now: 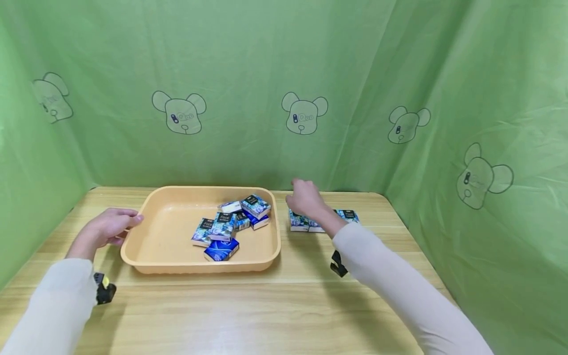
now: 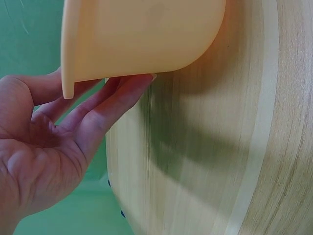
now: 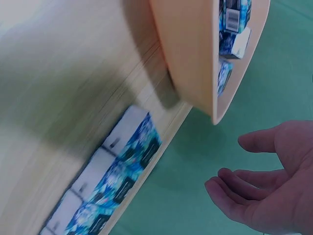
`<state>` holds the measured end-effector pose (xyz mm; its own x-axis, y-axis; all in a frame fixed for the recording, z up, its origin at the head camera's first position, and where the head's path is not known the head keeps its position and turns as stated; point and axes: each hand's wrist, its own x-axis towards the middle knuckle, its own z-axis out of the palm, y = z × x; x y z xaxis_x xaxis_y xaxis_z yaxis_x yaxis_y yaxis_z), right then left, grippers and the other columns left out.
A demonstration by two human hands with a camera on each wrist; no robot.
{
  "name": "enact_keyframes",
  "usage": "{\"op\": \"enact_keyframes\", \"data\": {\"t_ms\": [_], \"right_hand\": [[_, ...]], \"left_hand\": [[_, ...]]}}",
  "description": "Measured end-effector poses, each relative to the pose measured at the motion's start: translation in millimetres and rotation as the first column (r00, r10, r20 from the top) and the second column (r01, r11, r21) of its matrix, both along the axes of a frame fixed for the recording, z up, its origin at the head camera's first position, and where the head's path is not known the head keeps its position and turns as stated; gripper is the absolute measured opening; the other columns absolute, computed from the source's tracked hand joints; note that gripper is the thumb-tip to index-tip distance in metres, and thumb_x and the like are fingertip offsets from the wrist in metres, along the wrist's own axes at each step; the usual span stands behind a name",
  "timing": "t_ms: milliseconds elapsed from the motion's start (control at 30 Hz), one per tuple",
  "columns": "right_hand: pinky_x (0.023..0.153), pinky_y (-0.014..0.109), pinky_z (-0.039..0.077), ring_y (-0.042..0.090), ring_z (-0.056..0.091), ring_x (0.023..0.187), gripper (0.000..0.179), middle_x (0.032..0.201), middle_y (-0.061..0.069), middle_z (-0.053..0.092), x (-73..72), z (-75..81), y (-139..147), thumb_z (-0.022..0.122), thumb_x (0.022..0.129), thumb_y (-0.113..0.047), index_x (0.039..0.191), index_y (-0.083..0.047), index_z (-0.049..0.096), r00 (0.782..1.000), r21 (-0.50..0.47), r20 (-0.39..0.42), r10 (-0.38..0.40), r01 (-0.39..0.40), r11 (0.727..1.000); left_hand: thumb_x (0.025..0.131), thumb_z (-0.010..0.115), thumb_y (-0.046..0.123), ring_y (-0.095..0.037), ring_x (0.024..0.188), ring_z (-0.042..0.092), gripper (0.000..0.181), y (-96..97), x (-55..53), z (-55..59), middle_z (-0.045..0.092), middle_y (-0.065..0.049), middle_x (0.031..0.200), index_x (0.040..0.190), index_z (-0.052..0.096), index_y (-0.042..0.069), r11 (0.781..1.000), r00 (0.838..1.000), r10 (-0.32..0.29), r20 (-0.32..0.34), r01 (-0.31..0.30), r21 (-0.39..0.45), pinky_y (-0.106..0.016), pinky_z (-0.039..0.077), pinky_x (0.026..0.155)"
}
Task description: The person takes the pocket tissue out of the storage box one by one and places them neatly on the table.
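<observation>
My left hand (image 1: 108, 226) holds the left rim of a light orange plastic tray (image 1: 201, 267). In the left wrist view its fingers (image 2: 115, 100) lie against the outside of the tray wall. Inside the tray, toward its right half, is a loose pile of small blue floral tissue packs (image 1: 223, 226). To the right of the tray, similar tissue packs (image 1: 299, 222) stand side by side in a row, partly hidden by my right arm. My right hand (image 3: 274, 181) hovers above that row with nothing in it, thumb and fingers apart.
The wooden table (image 1: 213, 315) carries the tray and the row near its back edge. A green curtain (image 1: 248, 59) with bear-head drawings encloses the back and sides. Black wrist mounts (image 1: 105, 291) hang beneath both forearms.
</observation>
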<state>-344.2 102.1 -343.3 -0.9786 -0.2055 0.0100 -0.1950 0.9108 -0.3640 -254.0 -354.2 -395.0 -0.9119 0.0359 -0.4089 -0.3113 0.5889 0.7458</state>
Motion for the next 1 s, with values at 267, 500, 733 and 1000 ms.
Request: {"op": "enact_keyframes", "data": {"t_ms": [267, 500, 733, 1000], "right_hand": [[0.066, 0.032, 0.059, 0.029, 0.068, 0.089, 0.054, 0.131, 0.025, 0.063, 4.8, -1.8, -30.5, 0.061, 0.097, -0.015, 0.146, 0.004, 0.046, 0.999, -0.009, 0.016, 0.031, -0.031, 0.999], [0.053, 0.027, 0.052, 0.022, 0.062, 0.071, 0.046, 0.102, 0.020, 0.066, 13.8, -11.9, -50.1, 0.060, 0.099, -0.014, 0.138, 0.007, 0.049, 0.996, 0.010, 0.021, 0.087, -0.087, 0.996], [0.058, 0.031, 0.054, 0.024, 0.063, 0.073, 0.048, 0.103, 0.022, 0.067, 21.3, -17.8, -62.2, 0.061, 0.100, -0.018, 0.138, 0.009, 0.050, 0.990, 0.036, -0.018, 0.138, -0.138, 0.990], [0.056, 0.024, 0.051, 0.017, 0.061, 0.069, 0.053, 0.104, 0.014, 0.067, 31.3, -20.4, -80.4, 0.059, 0.103, -0.027, 0.146, 0.002, 0.047, 0.989, 0.051, 0.030, 0.145, -0.147, 0.988]], "left_hand": [[0.109, 0.041, 0.033, -0.012, 0.091, 0.067, 0.070, -1.6, -0.9, -0.3, 0.032, -0.041, 0.151, 0.155, 0.015, -0.013, 1.000, 1.000, 0.001, 0.003, -0.001, -0.002, -0.032, 0.061, 0.076], [0.109, 0.041, 0.033, -0.012, 0.091, 0.067, 0.070, -0.7, -0.7, -0.5, 0.031, -0.041, 0.152, 0.155, 0.015, -0.012, 1.000, 1.000, 0.007, 0.008, -0.007, 0.006, -0.032, 0.062, 0.077], [0.109, 0.041, 0.033, -0.012, 0.091, 0.067, 0.070, -1.7, -1.7, -1.0, 0.031, -0.040, 0.152, 0.155, 0.015, -0.012, 1.000, 1.000, 0.005, 0.007, -0.005, 0.011, -0.031, 0.061, 0.075], [0.110, 0.041, 0.032, -0.012, 0.092, 0.067, 0.070, -1.6, -1.7, -0.8, 0.030, -0.041, 0.152, 0.155, 0.014, -0.013, 1.000, 1.000, -0.006, 0.008, 0.006, 0.012, -0.032, 0.062, 0.077]]}}
